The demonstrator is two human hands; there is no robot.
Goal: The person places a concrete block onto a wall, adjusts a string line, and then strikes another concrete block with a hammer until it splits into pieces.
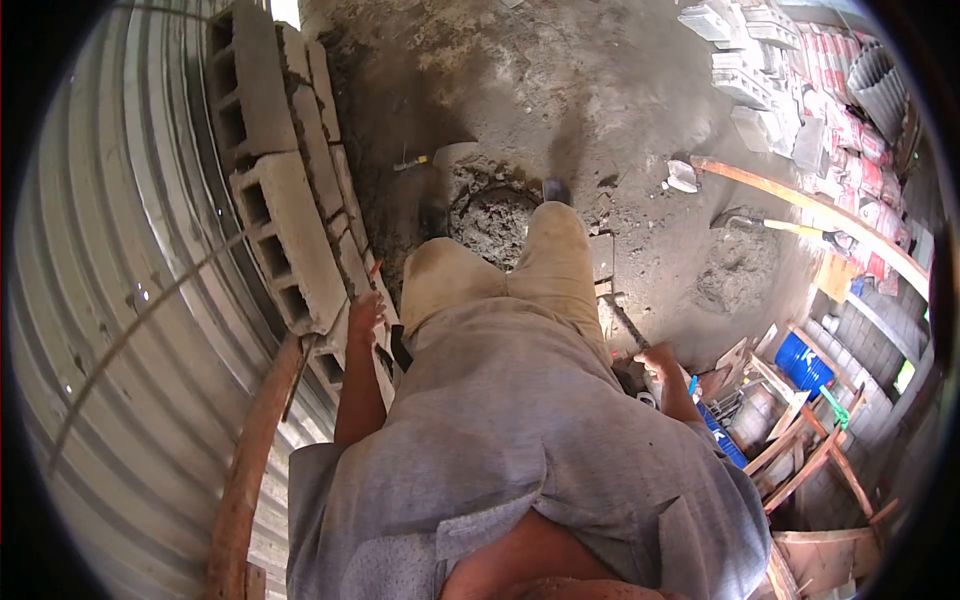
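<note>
My left hand [367,316] is beside the low wall of hollow concrete blocks [290,235], its fingers curled. A small orange piece [376,268] shows just beyond it; whether the hand holds it is unclear. On the other side, my right hand [656,361] is closed around the end of a thin dark rod [628,322], which slants forward beside my knee. Between my feet, wet grey mortar [497,215] fills a round patch or shallow container whose rim is hard to make out.
Corrugated metal sheeting [130,250] rises at left, near a wooden post [255,460]. A shovel [780,227] lies by another mortar heap [735,270]. Blocks [742,80] and bags [870,180] are stacked at far right. A blue drum [803,362] stands among timber pieces.
</note>
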